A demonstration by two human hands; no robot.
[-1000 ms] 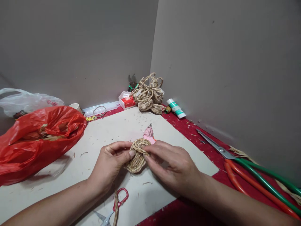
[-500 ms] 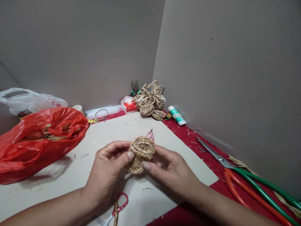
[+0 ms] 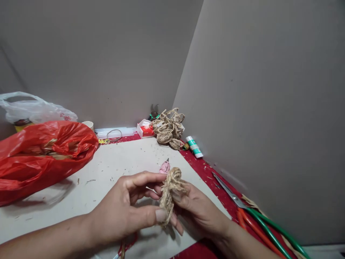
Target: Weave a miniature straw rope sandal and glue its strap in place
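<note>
A small woven piece of braided straw cord (image 3: 169,196) is held up over the white board, turned edge-on to me. My left hand (image 3: 134,203) grips its left side, thumb low on the edge and fingers at the top and behind. From the right, my right hand (image 3: 198,207) pinches it with the thumb on its near side; some of those fingers are hidden behind it. Just behind the woven piece, a pink-wrapped tool with a dark pointed tip (image 3: 165,166) lies on the board. Red-handled scissors (image 3: 129,242) show partly under my left wrist.
A red plastic bag (image 3: 54,158) with straw lies left. At the back are a tissue box (image 3: 146,129), a heap of braided cord (image 3: 168,126) and a green-white roll (image 3: 194,146). Large shears (image 3: 237,201) lie along the right wall. Straw scraps dot the white board (image 3: 107,162).
The woven piece has been turned from its round open face to a narrow edge-on side. Both hands have shifted their grip and sit slightly lower. The camera view has tilted a little.
</note>
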